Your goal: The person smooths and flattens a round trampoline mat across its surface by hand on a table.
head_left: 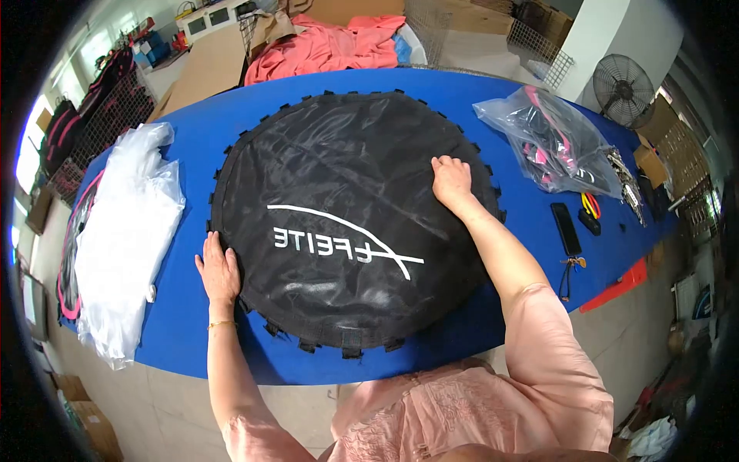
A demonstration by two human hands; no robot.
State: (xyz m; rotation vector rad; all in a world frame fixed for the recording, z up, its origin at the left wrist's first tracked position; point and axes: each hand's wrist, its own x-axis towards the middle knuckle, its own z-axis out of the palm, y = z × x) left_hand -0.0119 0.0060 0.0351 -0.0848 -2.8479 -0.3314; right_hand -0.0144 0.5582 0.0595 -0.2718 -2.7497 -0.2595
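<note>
A round black mesh trampoline mat lies on the blue table, with short tabs spaced around its rim. White lettering and a curved white stroke are printed on it, and the letters look reversed. My left hand rests at the mat's left edge, its fingers stretched forward and somewhat apart. On the mat's right half lies my right hand, palm down, with the fingers slightly bent against the fabric. Neither hand visibly holds anything; the palms are hidden.
White plastic sheeting covers a pink-edged black item at left. At right are a clear bag with pink and black pieces, a phone, keys and metal parts. Behind the table lies coral fabric; a fan stands right.
</note>
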